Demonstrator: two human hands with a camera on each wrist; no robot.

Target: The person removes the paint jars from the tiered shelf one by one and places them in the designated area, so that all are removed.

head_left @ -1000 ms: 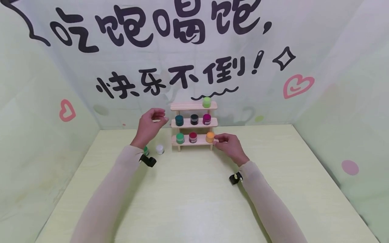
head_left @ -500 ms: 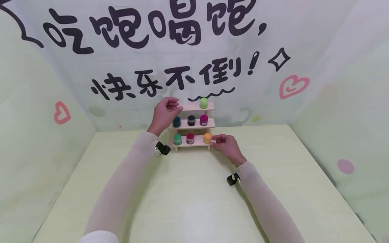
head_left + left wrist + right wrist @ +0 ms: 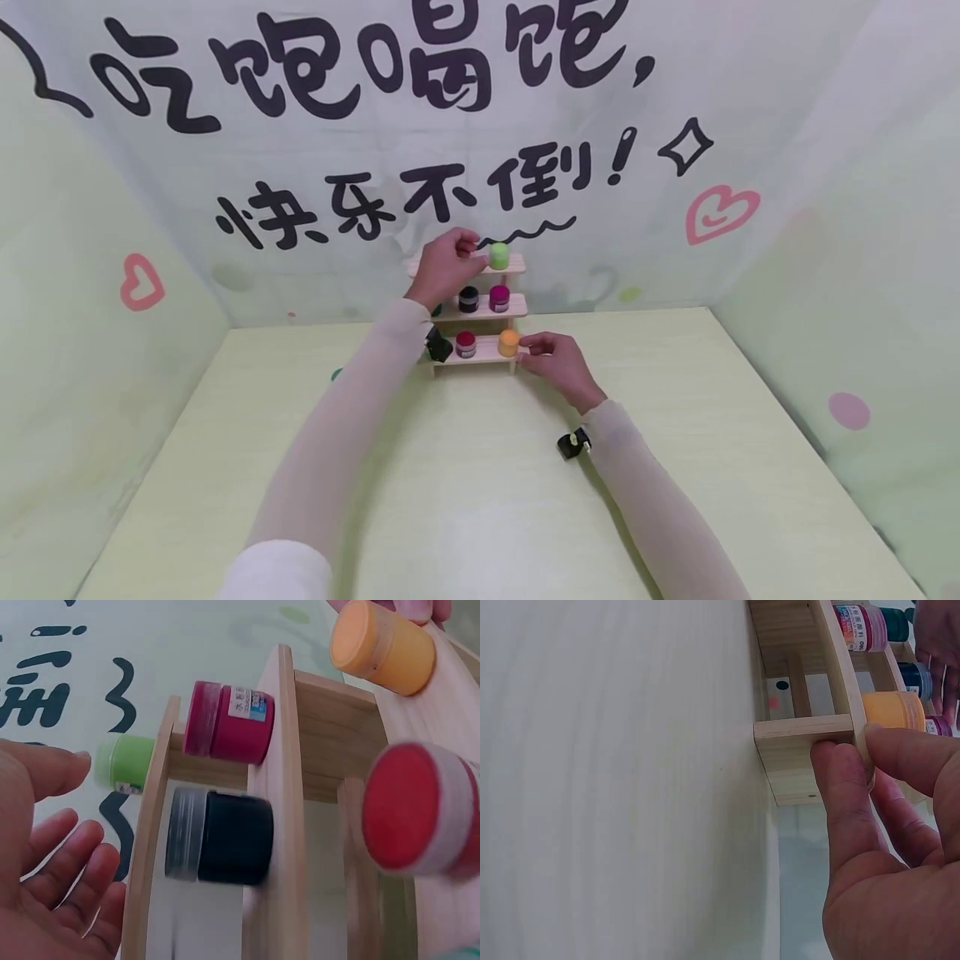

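Note:
My left hand point(image 3: 450, 265) reaches to the top shelf of a small three-step wooden rack point(image 3: 517, 307). Its fingers are loosely bent, with a fingertip right at the lid of the light green paint jar point(image 3: 127, 763) and nothing in its grasp. Low on the right, my right hand point(image 3: 558, 367) pinches the end of the bottom shelf, thumb above and fingers beneath, beside an orange paint jar point(image 3: 508, 342). A red jar point(image 3: 466, 344) shares that shelf. Black point(image 3: 468, 299) and magenta point(image 3: 499, 298) jars stand on the middle one. My left forearm hides the rack's left side.
A green jar point(image 3: 336, 374) shows partly from behind the left sleeve on the pale table point(image 3: 465, 483). Behind the rack rises a fabric backdrop point(image 3: 300, 158) with black lettering, and similar side panels flank the table.
My left hand has moved right, from beside the rack to the light green jar, and its arm now covers the left jars. My right hand keeps its place at the bottom shelf.

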